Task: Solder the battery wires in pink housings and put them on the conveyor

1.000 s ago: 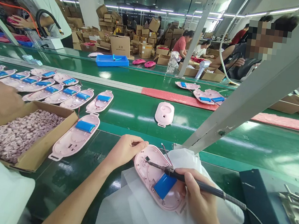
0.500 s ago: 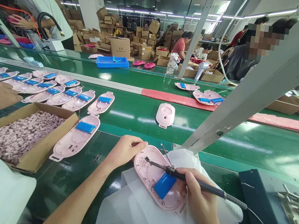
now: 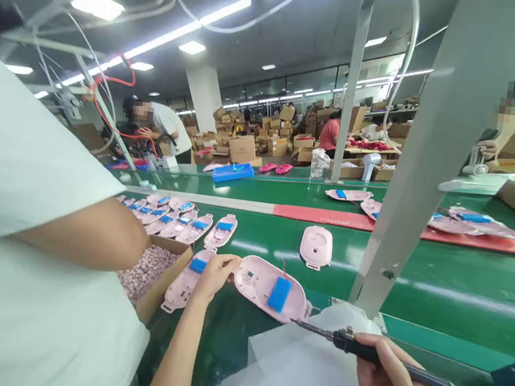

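My left hand [image 3: 217, 276] pinches the left end of a pink oval plastic shell [image 3: 258, 282], which is lifted and tilted above the bench. A blue battery pack [image 3: 279, 294] sits inside that shell, with a thin dark red wire rising at its upper edge. In my right hand [image 3: 396, 382] is a black soldering iron [image 3: 361, 346], its tip pointing left, close to the shell's lower right edge; whether they touch I cannot tell. White sheeting [image 3: 301, 363] lies on the bench below the iron. Another pink shell with a blue pack [image 3: 181, 284] rests left of my left hand, partly behind it.
A cardboard box [image 3: 162, 288] of small pale parts stands at the left, beside a co-worker's arm [image 3: 89, 247]. Several battery-fitted shells [image 3: 196, 229] line the green belt [image 3: 261, 238]. A lone pink cover [image 3: 315, 246] lies there too. A slanted metal post [image 3: 409, 194] rises at right.
My left hand has lifted the shell off the white sheeting, away from me. The soldering iron's tip has gone from inside the shell to its near edge. My view has tipped up and left.
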Motion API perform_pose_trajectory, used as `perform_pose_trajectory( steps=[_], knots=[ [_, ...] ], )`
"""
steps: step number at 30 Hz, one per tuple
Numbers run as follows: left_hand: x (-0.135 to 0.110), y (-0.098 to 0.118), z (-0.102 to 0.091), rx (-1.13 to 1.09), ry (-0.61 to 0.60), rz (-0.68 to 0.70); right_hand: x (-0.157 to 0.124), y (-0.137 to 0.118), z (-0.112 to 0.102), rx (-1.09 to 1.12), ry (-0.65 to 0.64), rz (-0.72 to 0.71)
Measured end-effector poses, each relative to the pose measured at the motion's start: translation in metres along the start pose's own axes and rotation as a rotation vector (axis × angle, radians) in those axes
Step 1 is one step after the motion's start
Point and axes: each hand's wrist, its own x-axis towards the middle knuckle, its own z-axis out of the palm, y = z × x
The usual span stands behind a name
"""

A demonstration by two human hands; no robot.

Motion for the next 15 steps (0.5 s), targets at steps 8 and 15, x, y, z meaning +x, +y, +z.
perform_pose_trajectory(
  steps=[8,15],
  knots=[
    [0.037,0.01,0.05,0.318,0.375,0.247,0.005,0.005,0.008,-0.099,-0.086,-0.044],
    [0.062,0.035,0.099,0.589,0.055,0.434,0.012,0.008,0.002,-0.144,-0.175,-0.025]
  ],
)
